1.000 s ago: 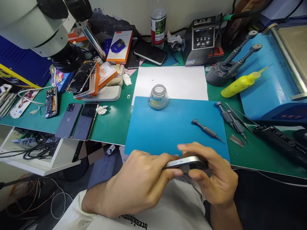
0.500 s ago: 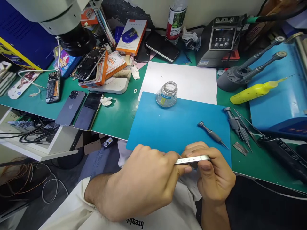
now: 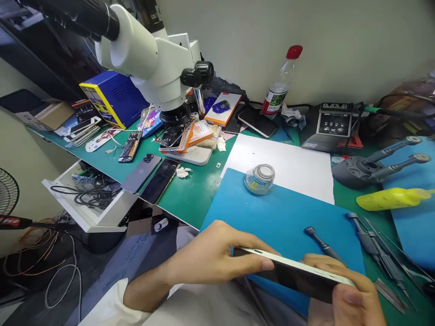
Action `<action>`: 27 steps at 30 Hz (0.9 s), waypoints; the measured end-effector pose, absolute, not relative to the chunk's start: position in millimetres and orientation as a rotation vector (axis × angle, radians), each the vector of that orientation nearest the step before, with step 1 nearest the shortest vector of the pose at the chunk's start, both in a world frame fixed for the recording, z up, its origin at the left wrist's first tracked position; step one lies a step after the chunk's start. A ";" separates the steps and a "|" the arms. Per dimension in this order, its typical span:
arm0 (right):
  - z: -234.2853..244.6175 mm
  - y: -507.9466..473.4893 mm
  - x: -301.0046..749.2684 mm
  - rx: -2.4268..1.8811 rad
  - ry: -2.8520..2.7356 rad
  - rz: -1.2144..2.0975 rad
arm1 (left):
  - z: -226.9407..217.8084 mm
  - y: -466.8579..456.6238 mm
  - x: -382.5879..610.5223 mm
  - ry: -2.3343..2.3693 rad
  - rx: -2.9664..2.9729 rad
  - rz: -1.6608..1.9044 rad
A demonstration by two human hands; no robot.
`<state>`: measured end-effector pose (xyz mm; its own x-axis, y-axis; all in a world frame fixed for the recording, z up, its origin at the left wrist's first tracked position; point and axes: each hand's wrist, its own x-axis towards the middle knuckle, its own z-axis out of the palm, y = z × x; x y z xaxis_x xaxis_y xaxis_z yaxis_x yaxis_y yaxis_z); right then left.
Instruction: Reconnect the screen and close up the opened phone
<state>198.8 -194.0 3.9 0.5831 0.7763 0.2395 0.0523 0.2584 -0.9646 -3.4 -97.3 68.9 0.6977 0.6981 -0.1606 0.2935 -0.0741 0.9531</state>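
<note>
A smartphone [image 3: 292,274] is held between both hands above the near edge of the blue mat [image 3: 238,206]. Its pale metal side edge faces up, and its dark screen side is turned toward me. My left hand [image 3: 220,253] pinches the left end, thumb along the screen side and fingers behind. At the other end my right hand [image 3: 350,285] grips with the thumb on the dark face; its lower part runs out of the picture. Beyond the right fingers lies a grey screwdriver [image 3: 324,244]. A glass jar [image 3: 260,179] with a metal-rimmed top stands farther back on the mat.
A white microscope [image 3: 159,63] towers at the back left above stacked phone parts. Two phones [image 3: 141,173] lie at the table's left front edge, over an open drawer [image 3: 91,199] of cables. To the right are more screwdrivers [image 3: 377,251], a yellow bottle [image 3: 390,199] and a soldering station [image 3: 328,127].
The view has swung up and left, bringing in the whole microscope. The phone has turned in my hands, showing its long edge and dark face, and my hands have moved farther apart.
</note>
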 end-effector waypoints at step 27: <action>-3.2 -175.7 206.8 -1.025 -1.061 0.794 | 55.3 -106.8 -8.4 0.737 2.122 0.697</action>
<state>206.8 -175.7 -3.2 0.3087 0.8994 0.3095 -0.0435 0.3384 -0.9400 -8.4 -106.8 55.3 0.6832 0.6922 0.2327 0.2713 -0.5365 0.7991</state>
